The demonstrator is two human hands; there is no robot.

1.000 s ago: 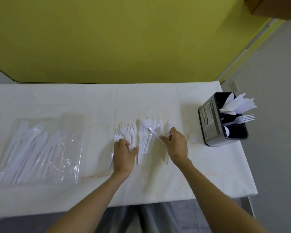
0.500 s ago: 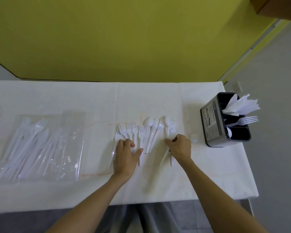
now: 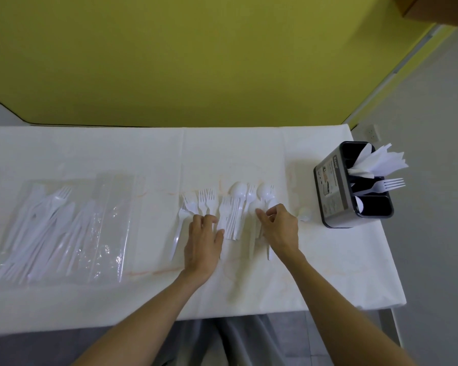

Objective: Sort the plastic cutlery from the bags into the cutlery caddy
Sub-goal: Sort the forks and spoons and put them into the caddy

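Note:
Loose white plastic forks (image 3: 205, 200) and spoons (image 3: 239, 191) lie in a row on the white table (image 3: 328, 260). My left hand (image 3: 204, 241) rests on the fork handles with its fingers laid flat over them. My right hand (image 3: 278, 225) is just right of it, thumb and fingers curled down and pinching the handles of the rightmost spoons (image 3: 265, 192). The black cutlery caddy (image 3: 333, 191) stands at the right end of the table, holding one fork (image 3: 386, 184) and white napkins (image 3: 378, 161). A clear bag of cutlery (image 3: 58, 228) lies at the left.
A small white piece (image 3: 304, 216) lies between my right hand and the caddy. The table's right edge is close beside the caddy. A yellow wall runs behind the table.
My right hand has laid down the spoon it held a second ago and settled on the rightmost pieces. My left hand has slid slightly forward over the forks.

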